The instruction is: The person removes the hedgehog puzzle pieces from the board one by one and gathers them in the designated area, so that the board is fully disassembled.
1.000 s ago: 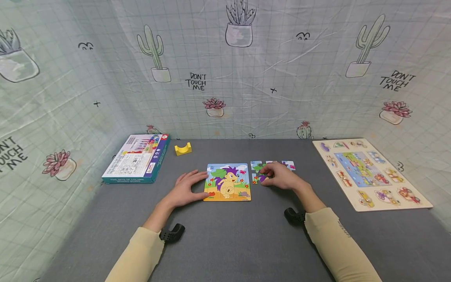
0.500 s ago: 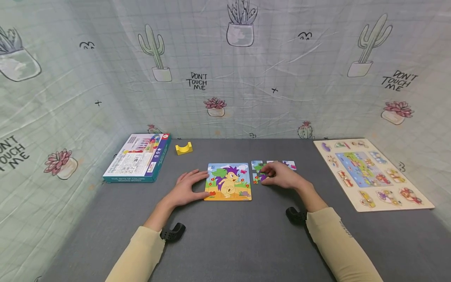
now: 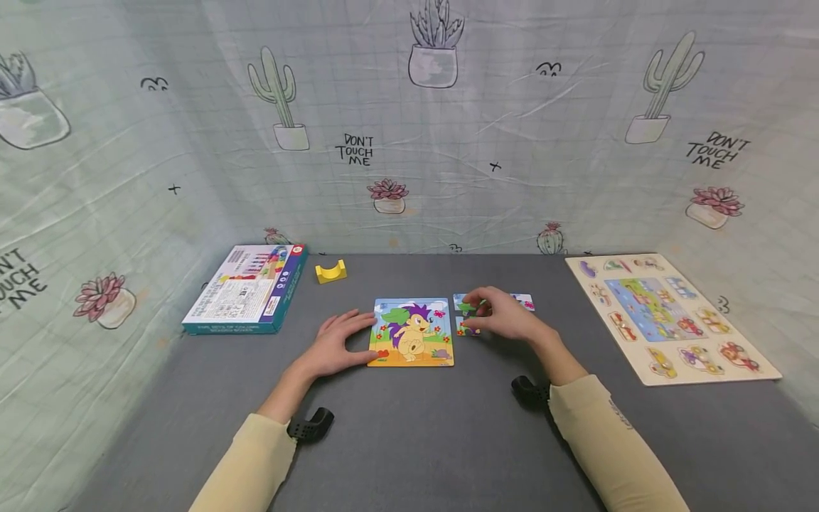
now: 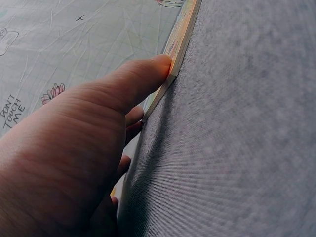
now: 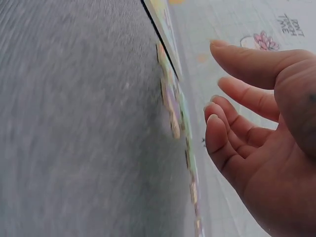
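Observation:
In the head view a square puzzle board (image 3: 412, 333) with a purple-spined hedgehog picture lies on the grey table. My left hand (image 3: 335, 345) rests along its left side, fingers nearly straight. The left wrist view has the thumb (image 4: 143, 76) touching the board's edge (image 4: 185, 44). Just right of the board lie several jigsaw pieces (image 3: 470, 331), partly covered by my right hand (image 3: 505, 313). That hand hovers over them, and the right wrist view has its thumb (image 5: 247, 59) and fingers apart from the loose pieces (image 5: 170, 108), with nothing between them.
A white and teal box (image 3: 246, 288) lies at the back left, with a yellow arched block (image 3: 330, 272) beside it. A large wooden peg puzzle (image 3: 668, 320) lies at the right. Patterned cloth (image 3: 448, 142) closes the back and sides.
My right fingers, earlier pressed down at the jigsaw pieces, have spread and risen a little off them. My left hand stays on the board's side. The head view has shifted slightly.

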{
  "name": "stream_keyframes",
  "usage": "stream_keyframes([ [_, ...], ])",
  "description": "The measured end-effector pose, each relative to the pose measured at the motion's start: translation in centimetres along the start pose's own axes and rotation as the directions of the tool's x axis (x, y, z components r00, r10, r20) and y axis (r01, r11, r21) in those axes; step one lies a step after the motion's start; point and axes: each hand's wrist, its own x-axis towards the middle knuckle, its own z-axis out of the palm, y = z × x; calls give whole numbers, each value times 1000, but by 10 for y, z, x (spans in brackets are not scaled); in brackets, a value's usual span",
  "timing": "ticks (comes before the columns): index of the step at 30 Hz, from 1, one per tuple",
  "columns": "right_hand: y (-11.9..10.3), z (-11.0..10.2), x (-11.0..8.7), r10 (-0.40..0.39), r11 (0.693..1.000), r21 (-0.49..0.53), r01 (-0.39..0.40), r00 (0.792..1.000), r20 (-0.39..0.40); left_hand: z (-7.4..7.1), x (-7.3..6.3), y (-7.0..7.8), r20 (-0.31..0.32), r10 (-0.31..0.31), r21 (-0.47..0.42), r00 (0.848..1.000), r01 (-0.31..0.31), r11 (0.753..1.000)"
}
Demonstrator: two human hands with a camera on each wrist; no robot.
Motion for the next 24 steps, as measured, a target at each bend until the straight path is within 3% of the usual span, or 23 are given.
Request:
stream_keyframes([
  [15, -37, 13, 17, -94, 993, 74, 91, 994, 47, -1, -1, 0, -8, 1, -9, 1000, -1, 1000],
  [24, -48, 29, 30, -131, 990, 67, 126, 988, 77, 0, -1, 0, -5, -17, -12, 1000, 17, 1000],
])
